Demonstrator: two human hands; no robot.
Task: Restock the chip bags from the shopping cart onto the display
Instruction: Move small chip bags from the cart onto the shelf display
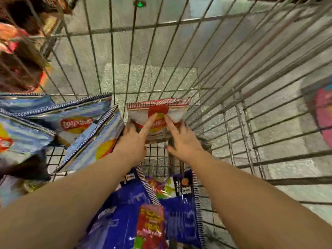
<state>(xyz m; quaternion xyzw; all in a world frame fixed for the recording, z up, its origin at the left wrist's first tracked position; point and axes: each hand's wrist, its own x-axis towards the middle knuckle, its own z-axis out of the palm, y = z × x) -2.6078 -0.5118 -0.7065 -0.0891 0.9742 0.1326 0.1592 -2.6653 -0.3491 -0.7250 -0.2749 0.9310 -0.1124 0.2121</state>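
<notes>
A red-and-white chip bag (158, 119) is held upright at the far end of the wire shopping cart (224, 108), gripped from both sides: the left hand (133, 141) is curled around its left edge with the index finger laid straight across the front, and the right hand (183, 139) is wrapped around its right edge, index finger likewise extended. Just left of the left fingers light-blue chip bags (79, 123) are leaned together, and dark-blue chip bags (143, 212) are piled below the forearms, nearer than the fingers

Single head-worn view, steeply downward and forward, close above the wire shopping cart (224, 108).
</notes>
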